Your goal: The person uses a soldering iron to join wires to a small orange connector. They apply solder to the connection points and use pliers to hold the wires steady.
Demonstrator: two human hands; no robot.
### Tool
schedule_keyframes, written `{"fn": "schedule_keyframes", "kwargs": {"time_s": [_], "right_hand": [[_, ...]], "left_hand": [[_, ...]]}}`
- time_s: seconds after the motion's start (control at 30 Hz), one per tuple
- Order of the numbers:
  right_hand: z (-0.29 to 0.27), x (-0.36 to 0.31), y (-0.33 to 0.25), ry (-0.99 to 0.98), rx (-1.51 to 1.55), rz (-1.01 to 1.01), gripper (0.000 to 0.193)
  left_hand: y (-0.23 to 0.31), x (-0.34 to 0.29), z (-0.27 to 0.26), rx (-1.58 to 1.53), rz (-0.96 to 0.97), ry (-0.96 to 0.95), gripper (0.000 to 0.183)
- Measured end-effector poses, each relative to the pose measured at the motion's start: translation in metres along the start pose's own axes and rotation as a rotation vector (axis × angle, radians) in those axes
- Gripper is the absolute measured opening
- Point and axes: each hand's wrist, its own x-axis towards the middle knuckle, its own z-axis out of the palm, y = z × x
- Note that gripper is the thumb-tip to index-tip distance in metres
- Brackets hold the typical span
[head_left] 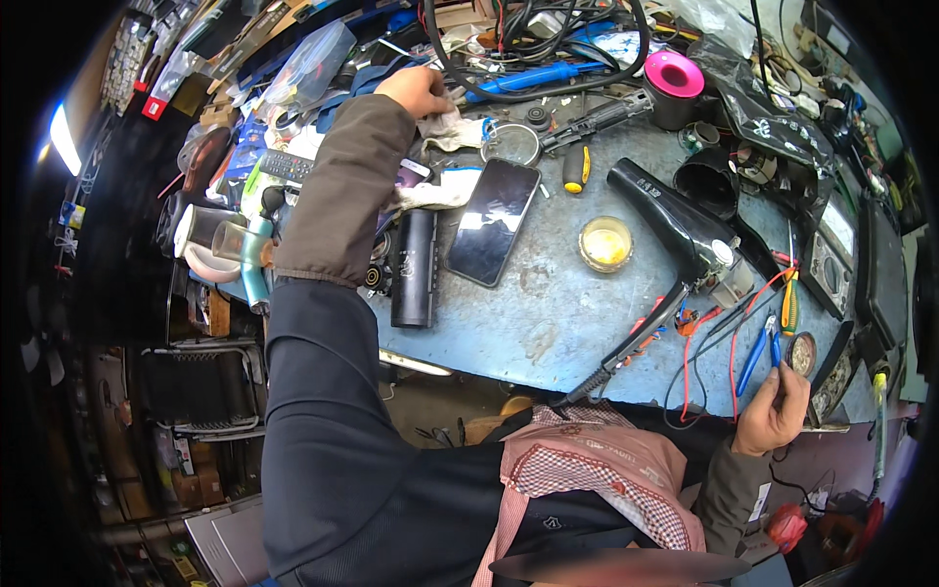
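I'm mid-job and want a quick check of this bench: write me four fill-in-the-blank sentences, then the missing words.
1. The right hand is at pliers with ____ handles.
2. In the picture, the black cylinder is to the ____ of the phone.
3. The picture edge nearest the left hand is the ____ one.
4. The dark container has a bright ____ top.

Missing words: blue; left; top; pink.

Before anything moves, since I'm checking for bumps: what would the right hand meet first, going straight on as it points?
Most likely the blue-handled pliers: a handle end lies right at the front of the right hand, perhaps touching already; depth is unclear.
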Motion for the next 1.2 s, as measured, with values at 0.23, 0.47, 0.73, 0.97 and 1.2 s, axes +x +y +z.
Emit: {"fn": "schedule_keyframes", "kwargs": {"time_s": [0.23,0.47,0.73,0.97,1.2], "right_hand": [[-0.002,0.001,-0.004,-0.016,-0.011,0.018,0.019],[-0.001,0.000,0.000,-0.008,0.003,-0.001,0.019],[-0.001,-0.001,-0.001,0.005,0.025,0.015,0.019],[-0.001,-0.001,0.001,0.017,0.034,0.010,0.019],[-0.001,-0.002,0.001,0.017,0.050,0.029,0.020]], "left_hand": [[-0.041,-0.011,-0.033,0.053,-0.450,0.459,0.042],[-0.068,-0.024,-0.044,0.137,-0.675,0.490,0.044],[-0.040,-0.031,-0.044,0.250,-0.572,0.606,0.037],[-0.008,-0.042,-0.047,0.349,-0.324,0.477,0.028],[-0.002,-0.017,0.023,-0.019,-0.289,0.010,0.034]]}}
